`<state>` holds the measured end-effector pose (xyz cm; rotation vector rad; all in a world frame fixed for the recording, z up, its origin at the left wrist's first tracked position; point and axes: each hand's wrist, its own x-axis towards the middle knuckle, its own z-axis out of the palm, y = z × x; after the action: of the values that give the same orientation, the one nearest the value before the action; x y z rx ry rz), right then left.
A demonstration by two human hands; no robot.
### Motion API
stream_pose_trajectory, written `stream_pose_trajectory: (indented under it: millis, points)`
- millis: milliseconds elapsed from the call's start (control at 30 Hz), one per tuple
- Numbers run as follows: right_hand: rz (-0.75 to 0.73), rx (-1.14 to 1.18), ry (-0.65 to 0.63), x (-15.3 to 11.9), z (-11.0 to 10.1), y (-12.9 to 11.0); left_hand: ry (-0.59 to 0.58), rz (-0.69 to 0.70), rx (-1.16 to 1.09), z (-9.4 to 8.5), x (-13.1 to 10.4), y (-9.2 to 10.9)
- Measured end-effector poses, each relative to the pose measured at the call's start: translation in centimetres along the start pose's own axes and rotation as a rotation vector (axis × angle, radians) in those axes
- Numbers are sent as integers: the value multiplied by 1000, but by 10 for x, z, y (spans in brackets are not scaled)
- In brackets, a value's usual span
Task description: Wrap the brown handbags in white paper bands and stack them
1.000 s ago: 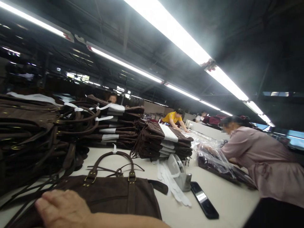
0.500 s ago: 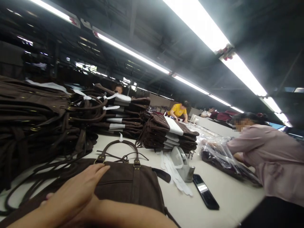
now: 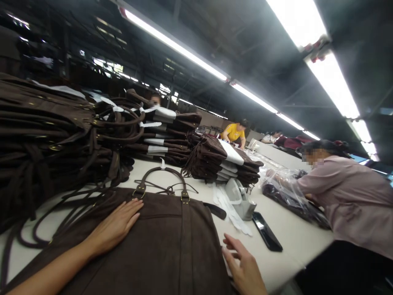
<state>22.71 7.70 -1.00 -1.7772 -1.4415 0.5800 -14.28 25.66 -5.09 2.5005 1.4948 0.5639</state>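
Note:
A dark brown handbag (image 3: pixel 153 250) lies flat on the table in front of me, its looped handle pointing away from me. My left hand (image 3: pixel 118 223) rests palm down on the upper left of the bag, fingers stretched out below the handle's left buckle. Just off the bag's right edge is my right hand (image 3: pixel 242 262), its fingers apart and holding nothing; whether a fingertip touches the bag's edge I cannot tell. A white paper strip is wrapped on the handle's top.
Stacked brown bags stand at the left (image 3: pixel 39 123) and behind (image 3: pixel 227 159). A grey tape dispenser (image 3: pixel 242 200), white paper strips (image 3: pixel 229 209) and a phone (image 3: pixel 267 231) lie to the right. A co-worker (image 3: pixel 350 192) leans over a plastic-wrapped bag (image 3: pixel 285 200) there.
My hands were crossed over the bag's left part. Now my right hand has moved across to the bag's right edge, while my left hand stays flat on the bag. The view has shifted slightly.

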Motion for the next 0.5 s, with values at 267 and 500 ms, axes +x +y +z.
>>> stream_pose_trajectory:
  millis: [267, 500]
  points:
    - [290, 82, -178, -32, -3, -8, -33, 22, -43, 9, 2, -7]
    - [128, -53, -150, -3, 24, 8, 35, 8, -95, 16, 1, -12]
